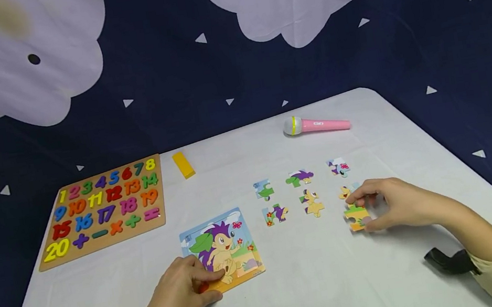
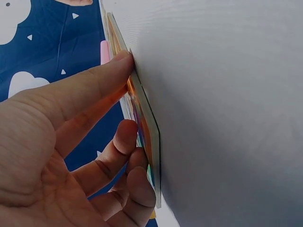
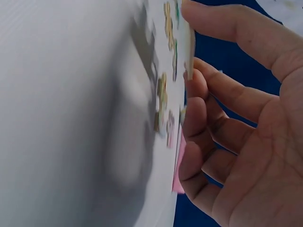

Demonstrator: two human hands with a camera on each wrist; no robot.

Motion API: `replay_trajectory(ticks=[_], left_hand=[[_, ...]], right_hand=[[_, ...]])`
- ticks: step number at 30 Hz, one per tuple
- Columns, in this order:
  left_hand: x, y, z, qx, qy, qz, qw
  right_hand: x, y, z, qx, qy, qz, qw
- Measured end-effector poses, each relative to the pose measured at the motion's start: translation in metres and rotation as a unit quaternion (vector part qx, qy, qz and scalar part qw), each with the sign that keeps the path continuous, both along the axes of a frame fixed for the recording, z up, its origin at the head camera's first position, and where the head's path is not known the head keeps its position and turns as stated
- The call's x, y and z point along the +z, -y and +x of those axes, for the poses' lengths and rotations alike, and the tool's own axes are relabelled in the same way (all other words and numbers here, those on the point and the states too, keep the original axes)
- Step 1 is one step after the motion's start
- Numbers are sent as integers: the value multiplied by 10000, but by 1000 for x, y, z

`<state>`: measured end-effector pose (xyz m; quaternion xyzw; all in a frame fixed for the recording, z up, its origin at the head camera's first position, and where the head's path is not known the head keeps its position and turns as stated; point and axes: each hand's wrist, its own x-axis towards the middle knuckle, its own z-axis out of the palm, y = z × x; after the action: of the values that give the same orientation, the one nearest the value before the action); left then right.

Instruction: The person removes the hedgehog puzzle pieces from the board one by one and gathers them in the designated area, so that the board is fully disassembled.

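Observation:
A square jigsaw puzzle board (image 1: pixel 251 275) with a purple-haired hedgehog picture lies in front of me, left of centre. My left hand (image 1: pixel 177 288) holds it at the lower left, thumb at the near edge and index finger over the picture. In the left wrist view the thumb and curled fingers touch the board's edge (image 2: pixel 150 123). My right hand (image 1: pixel 398 202) pinches a green and yellow puzzle piece (image 1: pixel 357 219) between thumb and fingers. That piece shows edge-on and raised off the table in the right wrist view. Another piece (image 1: pixel 344 192), with a hedgehog's face part, lies partly hidden behind the fingers.
Several loose puzzle pieces (image 1: pixel 313 203) lie in two rows between the hands. A wooden number board (image 1: pixel 154 178) lies at the left, beside a yellow block (image 1: pixel 183 165). Toward the back is a pink toy microphone (image 1: pixel 324 125). A black object (image 1: pixel 450 261) sits by the right sleeve.

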<state>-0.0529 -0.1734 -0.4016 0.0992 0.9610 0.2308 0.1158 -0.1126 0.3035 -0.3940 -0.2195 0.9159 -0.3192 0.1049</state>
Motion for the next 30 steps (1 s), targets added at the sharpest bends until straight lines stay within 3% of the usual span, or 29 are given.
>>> replay_trajectory(ticks=[13,30], left_hand=[[0,0,0,31,12,-22,10000],[1,-3,0,150,122,-109,9998]], right_hand=[[-12,-19,3,225,62,-271,9994],[-14,-16,2,237,-139,150,9995]])
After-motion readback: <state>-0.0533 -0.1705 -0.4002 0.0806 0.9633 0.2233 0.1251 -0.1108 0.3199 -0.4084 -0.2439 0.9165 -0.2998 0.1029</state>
